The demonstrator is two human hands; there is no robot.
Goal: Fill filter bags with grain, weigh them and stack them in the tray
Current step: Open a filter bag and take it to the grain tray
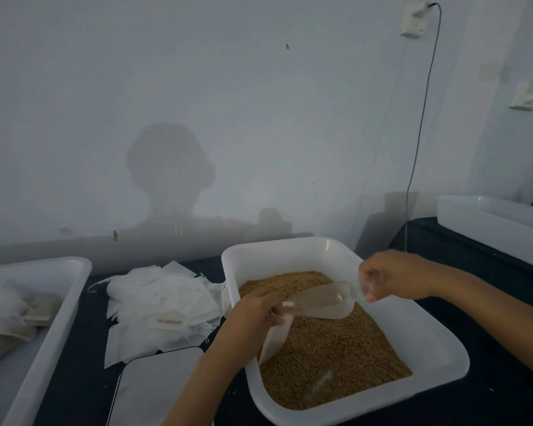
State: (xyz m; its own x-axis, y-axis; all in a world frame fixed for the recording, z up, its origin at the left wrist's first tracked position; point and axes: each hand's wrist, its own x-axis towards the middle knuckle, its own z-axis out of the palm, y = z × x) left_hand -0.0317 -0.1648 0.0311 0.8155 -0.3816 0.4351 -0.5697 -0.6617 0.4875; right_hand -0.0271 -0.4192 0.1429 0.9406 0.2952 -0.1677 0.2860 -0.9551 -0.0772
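Clearly the filling step was in hand. At lower centre of the frame the left hand [253, 315] pinched the mouth of a white filter bag [274, 339], whose body hung down onto the grain [336, 358] in the big white tub [437, 342]. The right hand [394, 276], at centre right, was curled round the handle of a clear plastic scoop [320, 302], its lip laid at the bag's opening. How much grain sat in the scoop I could not tell; it looked nearly see-through.

Left of the tub lay a loose heap of empty bags [160, 305] on the dark table [505, 395]. At the bottom edge, below that heap, was a flat white slab with a dark rim [157, 388], likely the scale. At far left stood the tray [56, 309] with some pale filled bags [10, 315] already in it. Another white tub [499, 226] sat at the right edge.

Next, I judged, the scoop needed tipping so grain ran into the bag without spilling, the mouth held wide; weighing was not yet begun.
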